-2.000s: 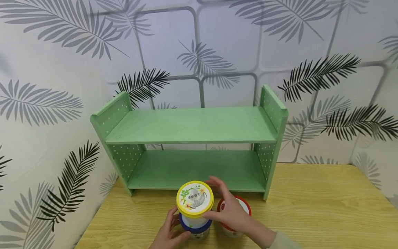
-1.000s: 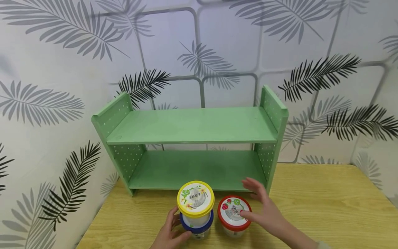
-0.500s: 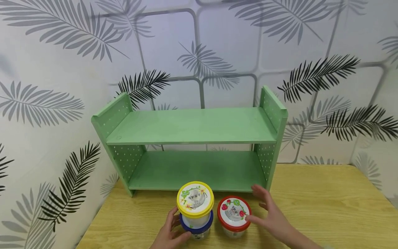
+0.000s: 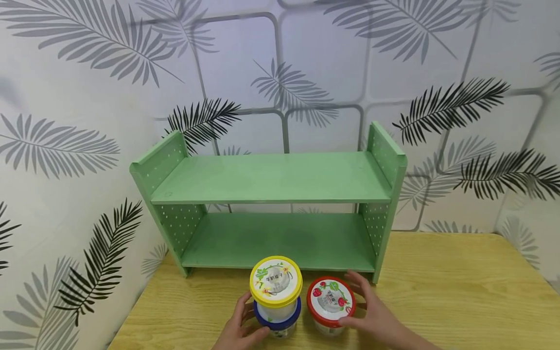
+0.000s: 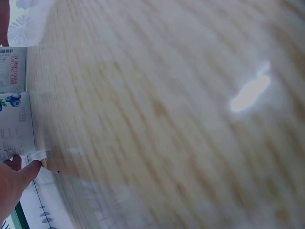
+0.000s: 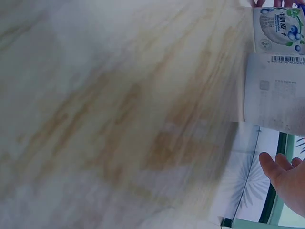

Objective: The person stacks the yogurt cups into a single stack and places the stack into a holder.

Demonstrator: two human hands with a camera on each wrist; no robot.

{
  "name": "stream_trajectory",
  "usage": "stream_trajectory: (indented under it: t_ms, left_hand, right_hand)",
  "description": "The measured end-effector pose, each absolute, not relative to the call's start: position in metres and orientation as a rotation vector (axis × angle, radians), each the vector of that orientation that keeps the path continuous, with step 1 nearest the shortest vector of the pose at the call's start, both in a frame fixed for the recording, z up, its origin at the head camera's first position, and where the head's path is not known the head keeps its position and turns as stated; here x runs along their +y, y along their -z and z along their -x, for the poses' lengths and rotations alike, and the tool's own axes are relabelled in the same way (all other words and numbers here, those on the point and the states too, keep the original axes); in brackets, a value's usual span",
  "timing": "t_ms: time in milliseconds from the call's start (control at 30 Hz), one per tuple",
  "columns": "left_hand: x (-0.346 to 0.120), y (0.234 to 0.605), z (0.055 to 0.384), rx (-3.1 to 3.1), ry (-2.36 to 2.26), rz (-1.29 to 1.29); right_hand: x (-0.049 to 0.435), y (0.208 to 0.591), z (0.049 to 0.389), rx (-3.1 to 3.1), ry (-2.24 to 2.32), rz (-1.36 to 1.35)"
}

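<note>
Low on the table, a tub with a yellow lid (image 4: 276,282) stands on top of a tub with a blue lid (image 4: 282,326). My left hand (image 4: 239,324) holds the blue-lidded tub from its left side, thumb in front and fingers behind. In the left wrist view, blueberries show on that tub's label (image 5: 15,126). To the right stands a tub with a red lid (image 4: 330,302), strawberries printed on top. My right hand (image 4: 372,313) is spread at its right side, the thumb overlapping the lid's edge in the head view. A gap separates hand and tub in the right wrist view.
A green two-tier shelf (image 4: 271,177) stands directly behind the tubs, with perforated side panels. Its lower board (image 4: 280,238) lies close behind the yellow lid. The wooden table (image 4: 459,287) extends to the right, and a leaf-patterned wall (image 4: 323,53) rises behind.
My right hand has left the yellow-lidded tub, swung right past the red-lidded tub, then come back in closer to its side. My left hand has stayed at the blue-lidded tub.
</note>
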State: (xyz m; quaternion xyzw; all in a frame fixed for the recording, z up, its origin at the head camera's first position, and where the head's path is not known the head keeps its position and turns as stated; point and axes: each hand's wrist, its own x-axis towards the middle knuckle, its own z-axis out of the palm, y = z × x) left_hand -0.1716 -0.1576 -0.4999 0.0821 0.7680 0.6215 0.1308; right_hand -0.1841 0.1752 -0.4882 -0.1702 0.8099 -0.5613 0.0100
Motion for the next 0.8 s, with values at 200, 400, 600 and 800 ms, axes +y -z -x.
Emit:
stream_trajectory:
  t_ms: [200, 400, 600, 800]
  left_hand:
    - [-0.158, 0.500, 0.172, 2.226, -1.806, -0.236]
    - [-0.158, 0.500, 0.171, 2.221, -1.806, -0.229]
    - [-0.158, 0.498, 0.171, 2.221, -1.808, -0.232]
    - [-0.158, 0.498, 0.171, 2.221, -1.801, -0.222]
  right_hand:
    - [0.170, 0.491, 0.184, 2.479, 1.689, 0.439]
    - [0.165, 0.491, 0.182, 2.428, 1.705, 0.443]
    - [0.163, 0.493, 0.181, 2.436, 1.700, 0.422]
    - [0.162, 0.496, 0.181, 2.429, 1.717, 0.416]
